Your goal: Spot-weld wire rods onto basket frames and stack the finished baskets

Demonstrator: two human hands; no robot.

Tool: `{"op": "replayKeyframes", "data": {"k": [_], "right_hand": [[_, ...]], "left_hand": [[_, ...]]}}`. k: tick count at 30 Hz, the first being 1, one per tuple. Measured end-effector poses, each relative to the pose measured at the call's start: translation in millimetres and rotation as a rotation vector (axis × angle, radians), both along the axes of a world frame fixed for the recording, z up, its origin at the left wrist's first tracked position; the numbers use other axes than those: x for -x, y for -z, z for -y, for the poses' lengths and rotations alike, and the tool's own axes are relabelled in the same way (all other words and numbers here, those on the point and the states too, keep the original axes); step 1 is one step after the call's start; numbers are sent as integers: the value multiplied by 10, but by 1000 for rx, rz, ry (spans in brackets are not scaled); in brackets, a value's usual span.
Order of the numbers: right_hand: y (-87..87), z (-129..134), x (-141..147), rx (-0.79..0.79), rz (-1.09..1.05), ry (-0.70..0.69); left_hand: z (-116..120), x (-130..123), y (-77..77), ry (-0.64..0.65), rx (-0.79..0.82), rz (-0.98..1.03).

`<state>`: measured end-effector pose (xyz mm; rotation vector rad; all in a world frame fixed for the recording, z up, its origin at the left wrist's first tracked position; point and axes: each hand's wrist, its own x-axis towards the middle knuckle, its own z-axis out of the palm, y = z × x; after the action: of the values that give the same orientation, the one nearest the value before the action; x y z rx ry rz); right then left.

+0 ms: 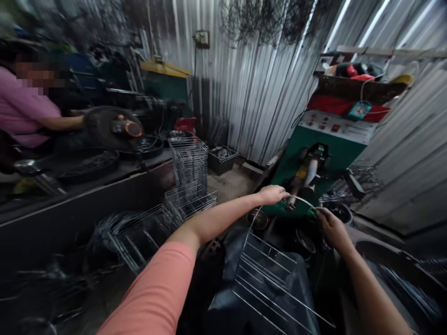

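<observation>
Corrugated metal wall (251, 83) bounds us behind and at right; the green machine (335, 151) stands just ahead, leaving little room for moving. A strip of concrete floor (230, 184) shows beyond our arms. Left grip (272, 195) is closed round a thin steel wire (302, 199); right grip (331, 228) is closed on the same wire, which arcs between them just before the machine. Below both, a wire rack (268, 284) of parallel rods lies over dark plastic sheet (223, 260). Stacked wire baskets (188, 172) stand to the left. Further left, a co-worker's pink sleeve (24, 107) shows beside a black fan (113, 128).
</observation>
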<state>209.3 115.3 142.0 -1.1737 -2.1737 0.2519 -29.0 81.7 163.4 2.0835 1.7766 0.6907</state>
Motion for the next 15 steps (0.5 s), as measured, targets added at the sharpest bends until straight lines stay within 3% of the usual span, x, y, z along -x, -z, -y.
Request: {"op": "replayKeyframes", "data": {"k": [4,8,15], "right_hand": [[332,-131,5,97,36,-12],[617,-247,-22,76,179,29],[838,-385,15,-22,649,84]], "left_hand": [[-134,18,286,32,43,-34],[-204,44,531,99,9,-95],[-387,74,803,201,-101,-253]]}}
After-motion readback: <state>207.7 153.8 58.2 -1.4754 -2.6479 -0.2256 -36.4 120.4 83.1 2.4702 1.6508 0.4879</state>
